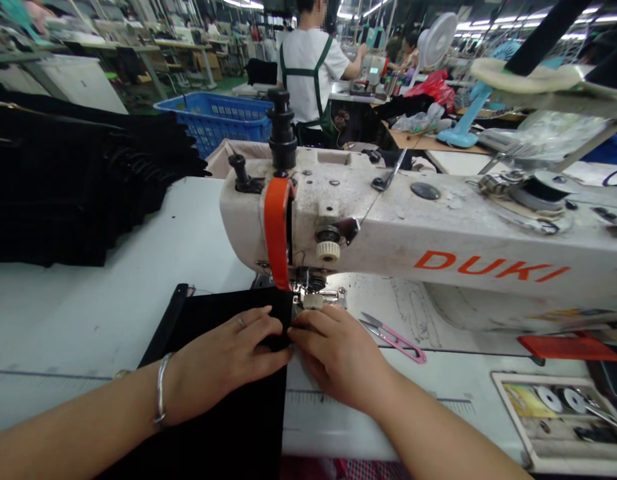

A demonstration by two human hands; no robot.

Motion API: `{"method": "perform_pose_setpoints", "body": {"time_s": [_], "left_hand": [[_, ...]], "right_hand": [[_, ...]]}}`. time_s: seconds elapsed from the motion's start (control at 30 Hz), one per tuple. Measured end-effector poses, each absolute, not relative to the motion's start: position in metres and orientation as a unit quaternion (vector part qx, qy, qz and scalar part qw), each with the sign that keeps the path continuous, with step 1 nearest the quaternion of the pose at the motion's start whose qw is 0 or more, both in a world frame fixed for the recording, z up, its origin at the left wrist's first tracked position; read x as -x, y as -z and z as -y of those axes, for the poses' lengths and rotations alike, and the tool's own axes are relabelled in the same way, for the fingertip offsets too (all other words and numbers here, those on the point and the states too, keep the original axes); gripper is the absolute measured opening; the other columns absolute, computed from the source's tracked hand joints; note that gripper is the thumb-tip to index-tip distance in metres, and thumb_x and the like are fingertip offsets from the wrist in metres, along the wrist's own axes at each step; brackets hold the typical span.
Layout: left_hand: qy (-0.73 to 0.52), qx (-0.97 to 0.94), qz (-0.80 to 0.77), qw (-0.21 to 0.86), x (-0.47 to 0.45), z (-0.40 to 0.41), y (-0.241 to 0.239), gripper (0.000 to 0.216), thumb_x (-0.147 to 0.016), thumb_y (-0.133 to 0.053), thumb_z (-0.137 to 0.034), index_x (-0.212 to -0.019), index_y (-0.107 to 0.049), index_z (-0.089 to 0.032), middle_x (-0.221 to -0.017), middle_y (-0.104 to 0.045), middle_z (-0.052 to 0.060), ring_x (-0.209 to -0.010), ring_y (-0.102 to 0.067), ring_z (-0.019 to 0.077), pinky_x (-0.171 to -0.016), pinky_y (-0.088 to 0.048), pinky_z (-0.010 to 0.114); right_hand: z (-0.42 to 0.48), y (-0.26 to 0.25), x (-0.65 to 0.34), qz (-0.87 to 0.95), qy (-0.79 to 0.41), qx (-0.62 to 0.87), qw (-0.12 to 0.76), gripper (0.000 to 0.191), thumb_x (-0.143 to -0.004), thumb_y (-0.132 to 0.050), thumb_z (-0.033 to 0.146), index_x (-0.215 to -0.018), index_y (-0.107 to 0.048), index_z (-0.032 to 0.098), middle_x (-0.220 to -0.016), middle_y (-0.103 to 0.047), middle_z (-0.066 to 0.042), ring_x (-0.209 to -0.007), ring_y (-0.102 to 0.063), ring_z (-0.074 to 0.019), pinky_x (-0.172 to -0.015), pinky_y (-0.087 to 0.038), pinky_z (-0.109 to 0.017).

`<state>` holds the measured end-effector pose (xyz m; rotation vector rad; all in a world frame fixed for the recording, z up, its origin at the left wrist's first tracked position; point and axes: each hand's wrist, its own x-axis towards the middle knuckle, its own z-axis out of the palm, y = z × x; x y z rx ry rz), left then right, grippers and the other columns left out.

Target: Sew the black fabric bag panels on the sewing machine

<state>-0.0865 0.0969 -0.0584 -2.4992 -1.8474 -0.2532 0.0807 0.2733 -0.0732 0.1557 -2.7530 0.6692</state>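
A black fabric piece [223, 427] lies on the sewing machine table, its right edge running up to the presser foot [313, 300]. My left hand [233, 353], with a bracelet at the wrist, rests on top of this fabric, thumb and fingers apart. Right at the fabric's edge, just in front of the foot, my right hand [338, 353] has its fingertips closed on the cloth. Above both hands is the white sewing machine [378, 207], with an orange cover strip on its head. The needle area is partly hidden by my right fingers.
Pink-handled thread snips [398, 341] lie right of the foot. A stack of black fabric pieces [63, 180] sits at the left. A bobbin tray [553, 420] is set in the table at the right. Behind are a blue basket [223, 120] and a person [308, 73] at another machine.
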Motion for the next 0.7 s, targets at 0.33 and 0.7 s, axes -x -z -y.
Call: {"method": "perform_pose_setpoints", "body": {"time_s": [0.33, 0.7], "left_hand": [[0.074, 0.798, 0.597, 0.047, 0.086, -0.095, 0.06, 0.047, -0.093, -0.045, 0.002, -0.128, -0.059, -0.026, -0.119, -0.057, 0.008, -0.121, -0.055, 0.0237, -0.11, -0.048, 0.044], [0.182, 0.734, 0.651, -0.066, 0.102, -0.086, 0.045, 0.042, -0.094, -0.036, 0.0, -0.122, -0.059, -0.022, -0.151, -0.051, 0.007, -0.134, -0.053, 0.0198, -0.109, -0.05, 0.037]], "right_hand": [[-0.271, 0.068, -0.081, 0.966, -0.23, -0.054, 0.109, 0.029, -0.093, -0.052, 0.011, -0.12, -0.061, 0.017, -0.12, -0.066, -0.008, -0.106, -0.056, -0.0263, -0.092, -0.047, -0.043], [-0.271, 0.07, -0.081, 0.961, -0.229, -0.091, 0.123, 0.024, -0.093, -0.055, 0.013, -0.113, -0.067, 0.021, -0.131, -0.065, -0.005, -0.117, -0.057, -0.025, -0.094, -0.047, -0.042]]}}
